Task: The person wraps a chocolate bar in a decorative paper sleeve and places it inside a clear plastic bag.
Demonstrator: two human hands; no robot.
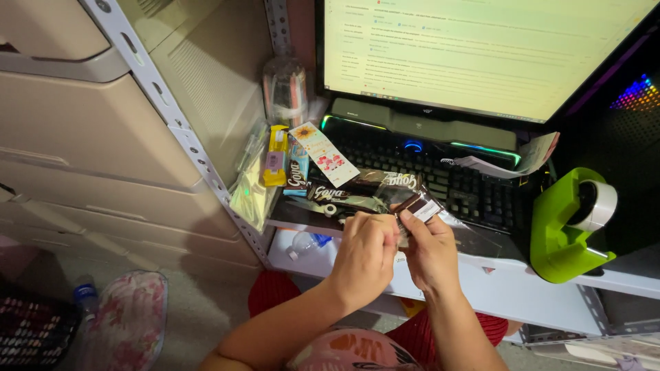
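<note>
Both hands pinch one small packet at the counter edge.

Right hand (pixel 432 251) fingers (pixel 405 216) grip the dark packet (pixel 416 205) by its near end; its long axis runs up-right, away. Left hand (pixel 364 253), clenched on the clear wrapper, touches the right. Chocolate bars (pixel 357 192) lie just beyond, before the keyboard (pixel 467 189).

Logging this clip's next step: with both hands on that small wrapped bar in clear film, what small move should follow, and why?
Probably slide the small wrapped bar deeper into the clear film sleeve. The right hand pinches the bar's near end, the left hand grips the film beside it, and the bar's far end pokes out above the fingers.
</note>
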